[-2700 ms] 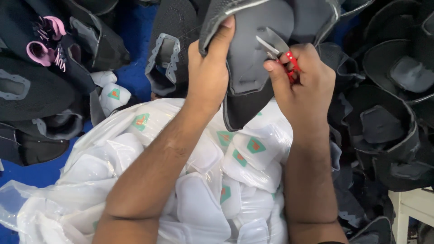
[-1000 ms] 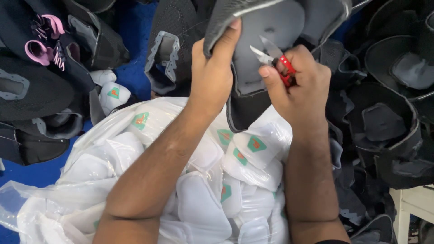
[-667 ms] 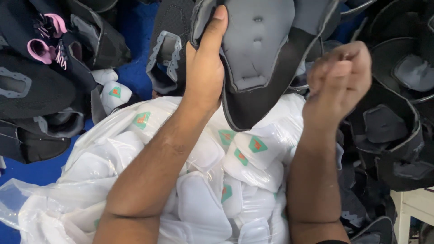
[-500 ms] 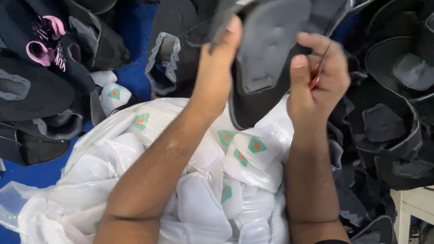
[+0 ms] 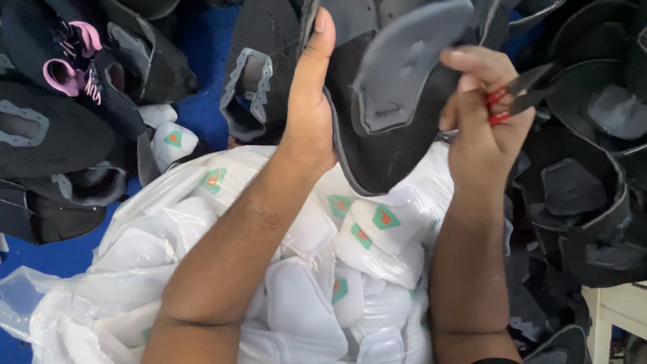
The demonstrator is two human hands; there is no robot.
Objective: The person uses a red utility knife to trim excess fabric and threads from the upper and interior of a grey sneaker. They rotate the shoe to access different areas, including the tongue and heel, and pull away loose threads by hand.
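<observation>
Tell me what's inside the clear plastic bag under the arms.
The clear plastic bag holds white padded pieces, several with green diamond labels. The forearms cover part of the bag; its lower layers cannot be seen.

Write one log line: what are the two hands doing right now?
left hand: holds black shoe upper | right hand: grips red-handled snips, beside upper | below: clear bag of white pads

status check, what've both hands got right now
Left hand grips black shoe upper. Right hand holds red-handled snips beside it. Bag of white pads underneath.
</observation>
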